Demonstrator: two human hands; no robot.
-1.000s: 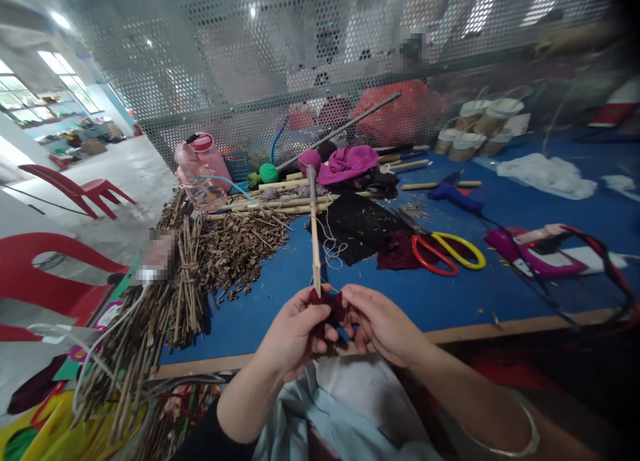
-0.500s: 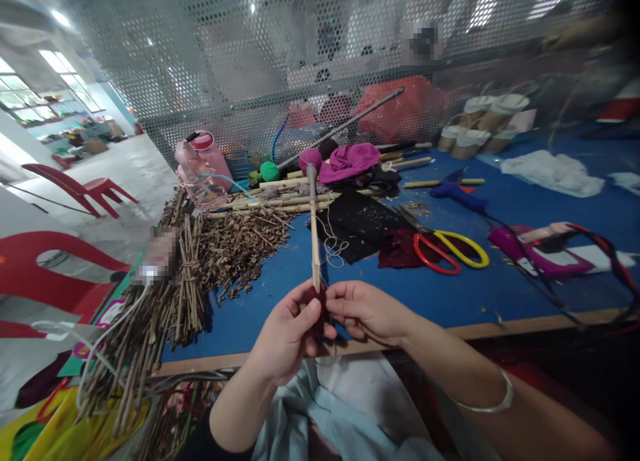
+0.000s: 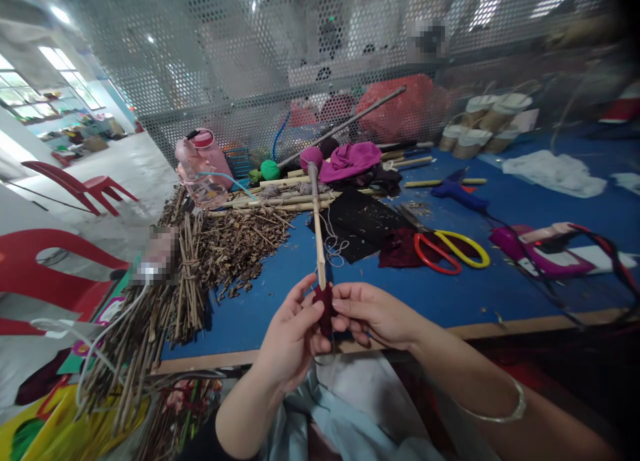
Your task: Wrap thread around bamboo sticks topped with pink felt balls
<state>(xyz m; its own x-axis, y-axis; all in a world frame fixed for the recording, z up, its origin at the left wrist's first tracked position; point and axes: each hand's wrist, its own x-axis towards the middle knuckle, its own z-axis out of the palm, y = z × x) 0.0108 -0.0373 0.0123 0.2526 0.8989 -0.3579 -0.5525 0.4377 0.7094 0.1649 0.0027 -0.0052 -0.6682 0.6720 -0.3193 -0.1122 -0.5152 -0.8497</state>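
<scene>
A pale bamboo stick (image 3: 319, 238) points away from me over the table's near edge, its far part wound in grey yarn. Dark red cloth (image 3: 325, 308) wraps the near end. My left hand (image 3: 293, 331) is closed on this cloth from the left, thumb on top. From the right, my right hand (image 3: 367, 313) pinches the cloth between thumb and fingers. A thin dark strand hangs below the hands. Loose grey string (image 3: 337, 248) lies beside the stick, on black cloth (image 3: 355, 228). Scissors (image 3: 437, 251) with red and yellow handles rest to the right by a dark red scrap.
Bundled dry twigs (image 3: 187, 281) and crumbled plant bits (image 3: 245, 248) cover the left. Behind lie bamboo sticks, a green yarn ball (image 3: 270, 170), magenta cloth (image 3: 353, 161) and a pink bottle (image 3: 213, 158). A blue glue gun (image 3: 460, 193) and a purple corded tool (image 3: 540, 251) sit right.
Both hands, the stick's near end and the red cloth have shifted slightly right. My left fingers have spread a little, showing more of the cloth.
</scene>
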